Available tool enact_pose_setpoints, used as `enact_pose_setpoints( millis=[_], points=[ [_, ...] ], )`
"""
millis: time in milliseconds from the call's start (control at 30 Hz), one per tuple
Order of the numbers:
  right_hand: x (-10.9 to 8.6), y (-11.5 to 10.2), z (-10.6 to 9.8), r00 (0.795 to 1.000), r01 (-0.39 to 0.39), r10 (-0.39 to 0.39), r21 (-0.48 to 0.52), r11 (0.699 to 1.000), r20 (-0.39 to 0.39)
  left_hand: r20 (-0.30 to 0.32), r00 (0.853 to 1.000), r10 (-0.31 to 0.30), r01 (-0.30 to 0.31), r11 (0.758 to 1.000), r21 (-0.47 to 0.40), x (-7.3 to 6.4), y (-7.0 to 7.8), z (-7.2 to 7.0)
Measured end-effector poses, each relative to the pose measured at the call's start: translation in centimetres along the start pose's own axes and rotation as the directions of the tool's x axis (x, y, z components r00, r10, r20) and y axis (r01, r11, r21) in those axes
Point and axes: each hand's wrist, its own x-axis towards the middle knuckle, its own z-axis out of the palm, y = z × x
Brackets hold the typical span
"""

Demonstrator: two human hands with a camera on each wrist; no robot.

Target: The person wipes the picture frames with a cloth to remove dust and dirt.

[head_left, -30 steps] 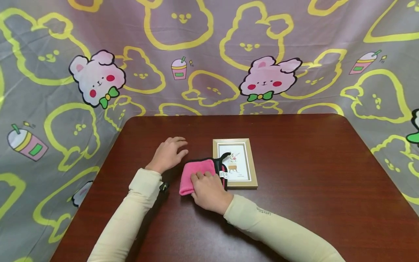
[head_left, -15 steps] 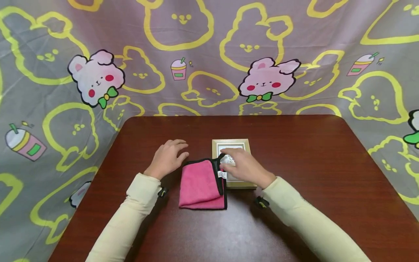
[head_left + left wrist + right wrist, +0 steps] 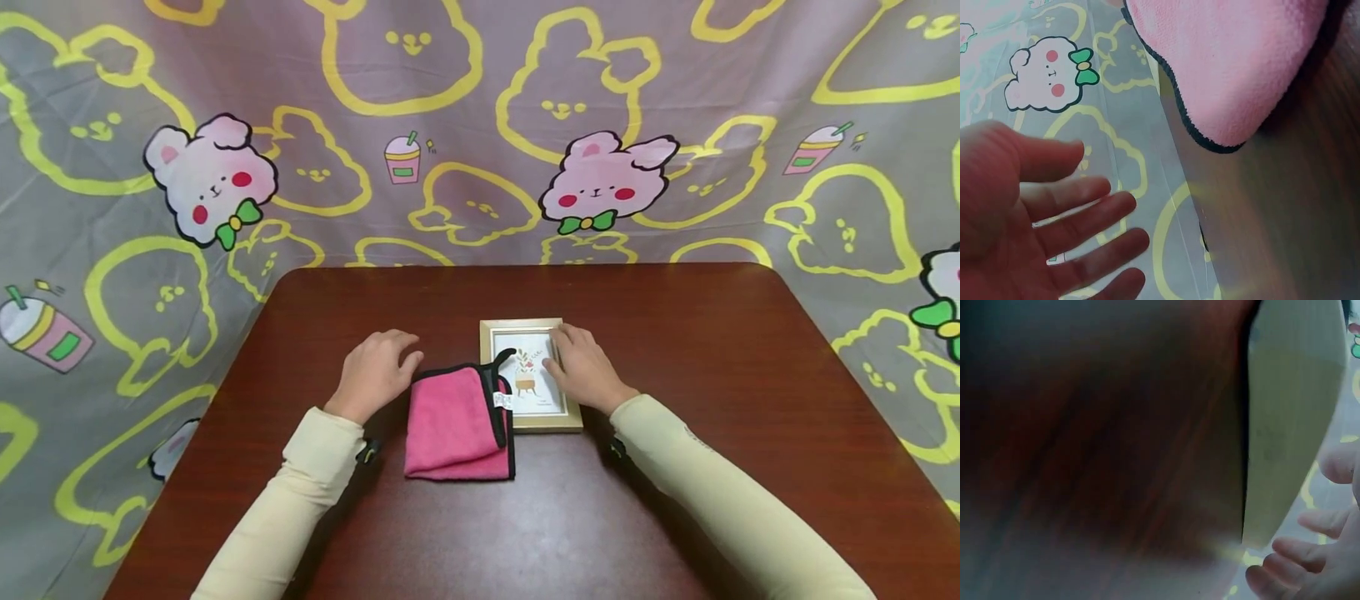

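frame (image 3: 537, 390) on counter (image 3: 675, 350), partly under cloth (image 3: 453, 425) | likely light, stiff, perhaps fragile-fronted: take by its sides | cloth looks soft | left hand (image 3: 375, 375) beside cloth, right hand (image 3: 588, 368) at frame's right edge; fingers loose, gripping nothing

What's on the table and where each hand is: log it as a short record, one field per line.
Table: reddish-brown
Picture frame: gold, face up, holding a plant print
Cloth: pink, black-edged, folded, overlapping the frame's left side
Left hand: fingers relaxed, apart from the cloth
Right hand: at the frame's right side; contact unclear
Backdrop: cartoon-printed fabric
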Motion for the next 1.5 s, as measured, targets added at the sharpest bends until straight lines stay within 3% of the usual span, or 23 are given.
enact_pose_setpoints(
  millis=[100, 200, 367, 567, 667, 800, 933, 1000, 1133, 1500],
  points=[
    [0.1, -0.2, 0.3, 0.998, -0.032, 0.035, -0.039, 0.999, 0.058, -0.012, 0.998, -0.054, 0.054, 0.999, -0.009, -0.2, -0.1, -0.1],
    [0.0, -0.4, 0.0, 0.994, -0.034, 0.04, -0.057, 0.998, 0.101, 0.001, 0.998, -0.066, 0.066, 0.998, -0.008, -0.3, 0.0, -0.2],
    [-0.9, 0.3, -1.6, 0.983, 0.061, -0.047, -0.078, 0.995, 0.177, 0.052, 0.997, -0.051, 0.051, 0.999, -0.002, -0.7, 0.1, -0.6],
    [-1.9, 1.3, -3.1, 0.933, 0.119, -0.087, -0.072, 0.99, 0.35, 0.146, 0.986, -0.082, 0.079, 0.996, 0.028, -1.5, -0.2, -1.0],
    [-2.0, 1.3, -3.2, 0.907, 0.134, -0.093, -0.072, 0.988, 0.41, 0.224, 0.963, -0.148, 0.131, 0.987, 0.089, -2.3, -0.2, -0.9],
    [-1.9, 1.4, -3.6, 0.887, 0.148, -0.103, -0.065, 0.987, 0.449, 0.32, 0.917, -0.24, 0.2, 0.968, 0.153, -3.3, 0.0, -0.1],
    [-1.9, 1.8, -4.2, 0.867, 0.123, -0.084, -0.049, 0.991, 0.491, 0.366, 0.879, -0.305, 0.26, 0.951, 0.168, -3.9, 0.4, 0.7],
    [-1.9, 1.9, -4.4, 0.859, 0.116, -0.077, -0.046, 0.992, 0.507, 0.374, 0.87, -0.321, 0.274, 0.946, 0.174, -4.0, 0.6, 1.1],
    [-1.8, 1.9, -4.5, 0.846, 0.108, -0.068, -0.045, 0.993, 0.53, 0.38, 0.866, -0.325, 0.278, 0.945, 0.174, -4.1, 1.1, 1.6],
    [-1.8, 1.7, -4.4, 0.832, 0.058, -0.019, -0.052, 0.997, 0.555, 0.308, 0.911, -0.273, 0.24, 0.96, 0.142, -4.1, 2.0, 2.8]
  ],
)
